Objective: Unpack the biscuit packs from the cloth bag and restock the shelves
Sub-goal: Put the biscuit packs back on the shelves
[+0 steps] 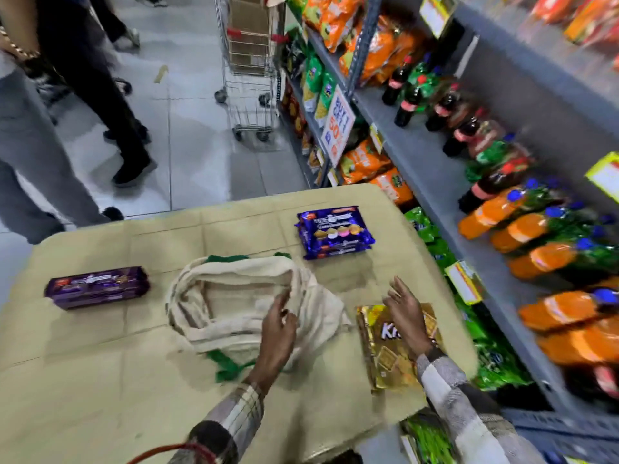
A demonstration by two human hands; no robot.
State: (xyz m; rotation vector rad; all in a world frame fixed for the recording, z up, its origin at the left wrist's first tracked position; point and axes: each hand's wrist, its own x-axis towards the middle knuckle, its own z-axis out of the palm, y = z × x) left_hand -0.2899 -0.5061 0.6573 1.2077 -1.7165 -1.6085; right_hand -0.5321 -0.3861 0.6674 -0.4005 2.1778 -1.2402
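A cream cloth bag (234, 299) with green handles lies open and slack in the middle of a beige-covered table (100, 380). My left hand (278, 326) hovers over the bag's right edge, fingers apart, holding nothing. My right hand (407, 313) is spread just above a gold biscuit pack (385, 360) lying at the table's right side. A long purple biscuit pack (97, 287) lies left of the bag. A stack of blue biscuit packs (335, 232) sits at the far right of the table.
Grey shelves (435, 169) run along the right, stocked with orange and dark soda bottles (522, 229), orange snack bags and green packs lower down. A metal shopping trolley (249, 72) stands at the aisle's far end. People's legs (40, 155) stand on the tiled floor beyond the table's left.
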